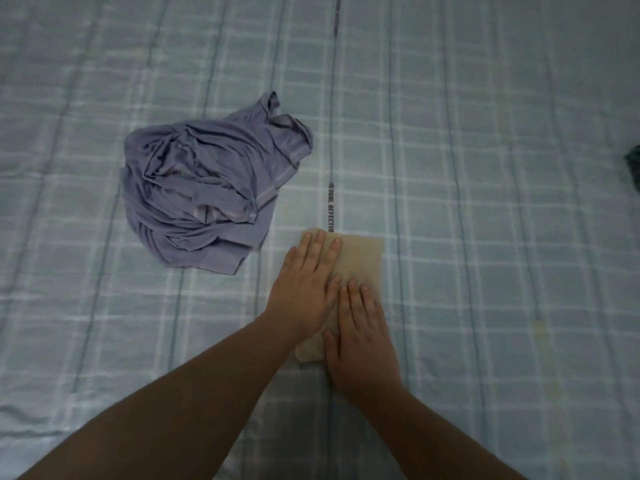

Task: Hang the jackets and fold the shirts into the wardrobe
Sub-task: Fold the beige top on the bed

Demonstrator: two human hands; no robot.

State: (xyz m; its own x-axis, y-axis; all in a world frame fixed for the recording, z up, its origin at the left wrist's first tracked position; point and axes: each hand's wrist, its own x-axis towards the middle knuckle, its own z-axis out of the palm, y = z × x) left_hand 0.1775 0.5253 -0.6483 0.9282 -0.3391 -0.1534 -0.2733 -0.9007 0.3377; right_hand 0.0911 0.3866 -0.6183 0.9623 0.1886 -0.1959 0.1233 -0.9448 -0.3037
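Observation:
A small beige garment lies folded into a narrow rectangle on the bed, near the middle of the view. My left hand rests flat on its left half with fingers stretched out. My right hand lies flat on its lower right part, fingers apart and pointing away from me. Both palms press down on the fabric and grip nothing. To the left, a purple-grey shirt sits in a crumpled heap, apart from both hands.
A light blue checked bedsheet covers the whole surface, with a printed text stripe running up from the beige garment. A dark piece of fabric pokes in at the right edge.

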